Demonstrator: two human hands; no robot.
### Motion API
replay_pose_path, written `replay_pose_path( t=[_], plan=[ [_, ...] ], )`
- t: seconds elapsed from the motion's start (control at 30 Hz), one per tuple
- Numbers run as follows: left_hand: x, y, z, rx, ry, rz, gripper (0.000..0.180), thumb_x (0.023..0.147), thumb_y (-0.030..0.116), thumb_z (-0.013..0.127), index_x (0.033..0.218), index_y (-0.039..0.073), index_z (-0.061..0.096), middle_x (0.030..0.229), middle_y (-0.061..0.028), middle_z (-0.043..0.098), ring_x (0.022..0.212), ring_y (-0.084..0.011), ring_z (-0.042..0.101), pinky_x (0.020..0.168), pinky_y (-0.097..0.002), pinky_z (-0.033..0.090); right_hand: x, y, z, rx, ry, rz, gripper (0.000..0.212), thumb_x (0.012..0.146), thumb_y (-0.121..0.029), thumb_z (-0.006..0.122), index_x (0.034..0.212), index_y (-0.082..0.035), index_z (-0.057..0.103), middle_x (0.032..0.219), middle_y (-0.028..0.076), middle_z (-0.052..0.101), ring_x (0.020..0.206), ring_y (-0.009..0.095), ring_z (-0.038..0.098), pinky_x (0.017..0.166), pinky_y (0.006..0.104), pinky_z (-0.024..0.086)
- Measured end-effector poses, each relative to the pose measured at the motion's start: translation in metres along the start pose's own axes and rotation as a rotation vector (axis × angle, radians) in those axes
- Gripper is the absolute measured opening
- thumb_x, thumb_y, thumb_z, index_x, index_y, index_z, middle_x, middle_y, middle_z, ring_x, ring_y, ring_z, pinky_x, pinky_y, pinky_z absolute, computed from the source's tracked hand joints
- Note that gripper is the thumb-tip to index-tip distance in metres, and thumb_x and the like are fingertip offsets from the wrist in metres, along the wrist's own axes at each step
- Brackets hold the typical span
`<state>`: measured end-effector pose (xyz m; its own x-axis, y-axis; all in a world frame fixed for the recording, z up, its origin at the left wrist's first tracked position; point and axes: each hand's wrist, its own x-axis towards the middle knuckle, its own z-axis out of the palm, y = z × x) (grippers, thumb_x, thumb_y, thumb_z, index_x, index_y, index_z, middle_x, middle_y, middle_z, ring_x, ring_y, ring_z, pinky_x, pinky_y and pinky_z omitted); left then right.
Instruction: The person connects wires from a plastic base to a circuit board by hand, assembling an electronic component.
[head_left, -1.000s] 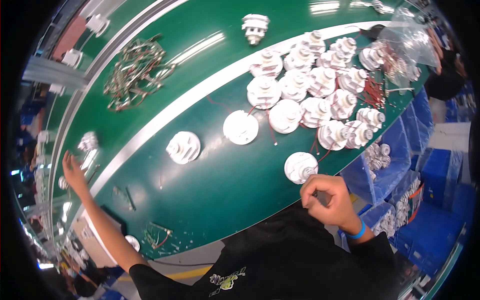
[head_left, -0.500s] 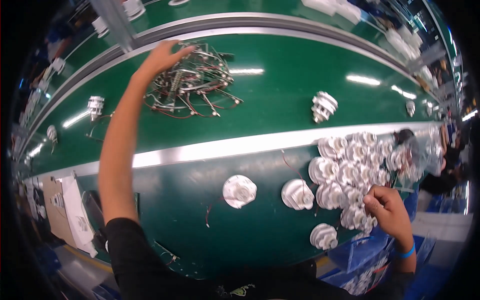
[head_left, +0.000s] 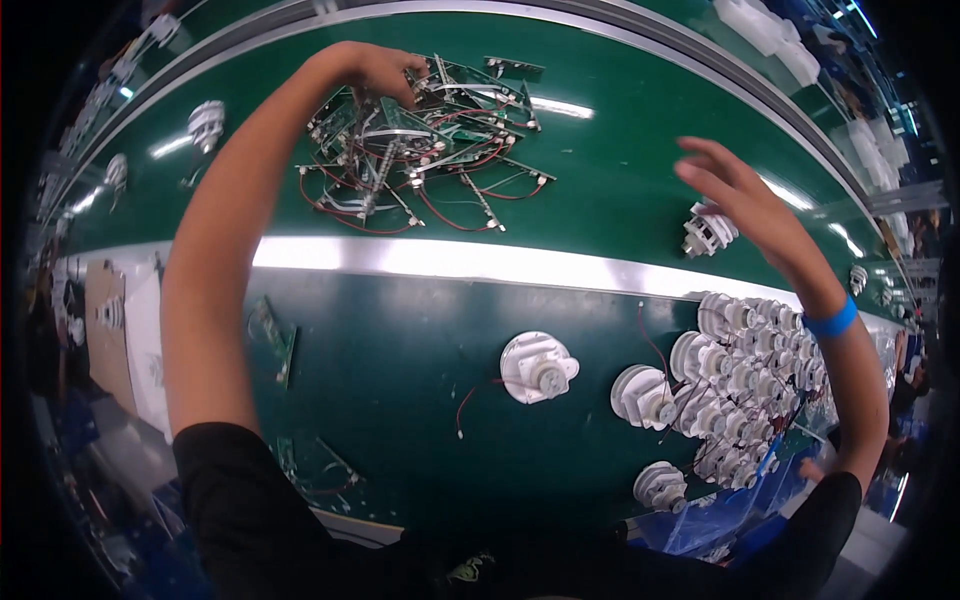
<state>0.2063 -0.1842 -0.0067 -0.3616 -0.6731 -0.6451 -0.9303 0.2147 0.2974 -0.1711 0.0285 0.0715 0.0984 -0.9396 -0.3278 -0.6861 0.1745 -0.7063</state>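
My left hand (head_left: 388,76) reaches over the far side of a tangled pile of narrow green circuit boards with red wires (head_left: 440,140). Its fingers are bent down among the boards; the tips are partly hidden, and what they grip, if anything, cannot be made out. On the right, my right hand (head_left: 735,195) is raised above the green surface, fingers apart and holding nothing. Just under it lies a white round motor-like unit (head_left: 708,232), partly covered by the hand. A similar white unit (head_left: 538,368) with a thin red wire rests on the nearer dark green table.
Many white units (head_left: 740,375) are grouped at the right of the near table. Another unit (head_left: 660,487) lies in front of them, by a blue bin (head_left: 715,520). A pale strip (head_left: 480,262) divides the two surfaces. Loose circuit boards (head_left: 275,335) lie near my left arm.
My right hand has left the grouped white units and moved up and away to the far surface, its fingers opening. My left hand has moved right, its fingers bending into the board pile. The view has shifted.
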Motion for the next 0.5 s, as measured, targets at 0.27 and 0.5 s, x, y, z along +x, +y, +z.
replay_pose_path(
  t=[0.27, 0.5],
  plan=[
    [-0.083, -0.035, 0.035, -0.069, -0.089, 0.036, 0.057, 0.078, 0.022, 0.064, 0.132, 0.019, 0.048, 0.102, -0.0094, 0.063, 0.088, -0.0199, 0.064, 0.072, -0.0406, 0.055, 0.119, -0.040, 0.114, -0.344, -0.089, -0.175, 0.113, 0.072, -0.074, 0.061, 0.150, -0.003, 0.020, 0.140, 0.024, 0.042, 0.130, 0.034, 0.044, 0.103, 0.0419, 0.038],
    [-0.174, -0.028, 0.060, -0.335, -0.280, 0.010, 0.048, 0.075, 0.011, 0.068, 0.121, 0.011, 0.054, 0.093, -0.0056, 0.063, 0.077, -0.0124, 0.061, 0.064, -0.0278, 0.052, 0.203, -0.054, 0.155, -0.453, -0.095, -0.226, 0.110, 0.068, -0.080, 0.056, 0.143, -0.002, 0.036, 0.141, 0.027, 0.041, 0.130, 0.042, 0.040, 0.107, 0.0481, 0.034]
  ],
)
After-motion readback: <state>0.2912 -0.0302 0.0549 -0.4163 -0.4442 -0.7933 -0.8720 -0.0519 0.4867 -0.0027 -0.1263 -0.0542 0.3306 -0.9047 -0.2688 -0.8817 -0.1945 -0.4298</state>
